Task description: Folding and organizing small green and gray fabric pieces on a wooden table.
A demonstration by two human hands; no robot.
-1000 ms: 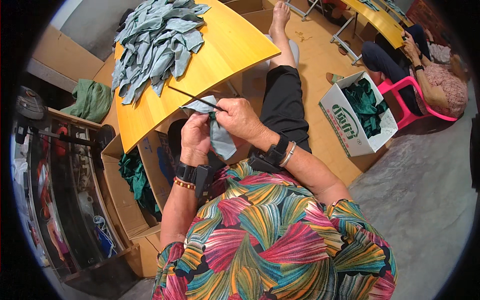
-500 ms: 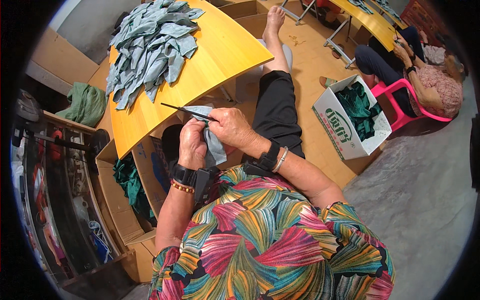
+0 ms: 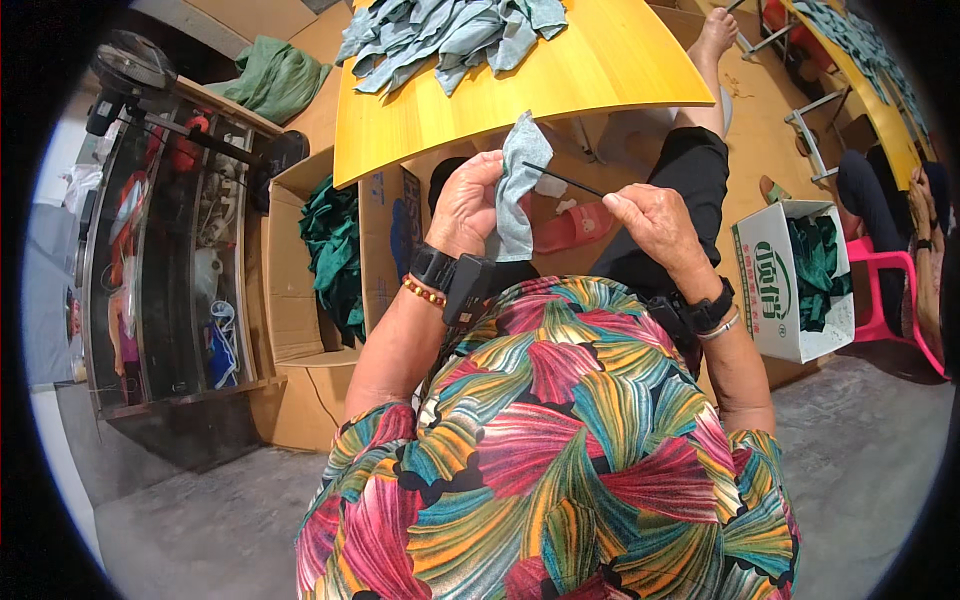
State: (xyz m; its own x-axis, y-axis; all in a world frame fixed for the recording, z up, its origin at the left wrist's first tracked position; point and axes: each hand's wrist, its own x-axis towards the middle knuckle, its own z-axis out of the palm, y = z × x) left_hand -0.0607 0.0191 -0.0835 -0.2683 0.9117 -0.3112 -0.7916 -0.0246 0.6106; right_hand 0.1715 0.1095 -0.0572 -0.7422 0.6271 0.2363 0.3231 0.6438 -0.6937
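Observation:
My left hand (image 3: 466, 208) is closed on a narrow piece of grey-blue cloth (image 3: 518, 185), which hangs upright beside my fingers. In my right hand (image 3: 655, 226), closed too, is a thin black stick (image 3: 568, 178). Its free tip meets the cloth's right edge; whether it is tucked into a fold I cannot tell. Beyond my hands, a heap of similar grey-blue cloth pieces (image 3: 450, 38) lies on the yellow table (image 3: 620, 60).
On the left stands a cardboard box (image 3: 290, 325) with dark green cloth (image 3: 335, 255), beside a shelf unit (image 3: 165, 270). A white box (image 3: 775, 290) with green cloth sits at right, by a pink chair (image 3: 905, 270) and another person's arm (image 3: 925, 240). A pink slipper (image 3: 572, 228) lies below.
The view has swung left. My hands have come apart: my right hand has drawn back to the right with the stick, while my left hand still holds the cloth.

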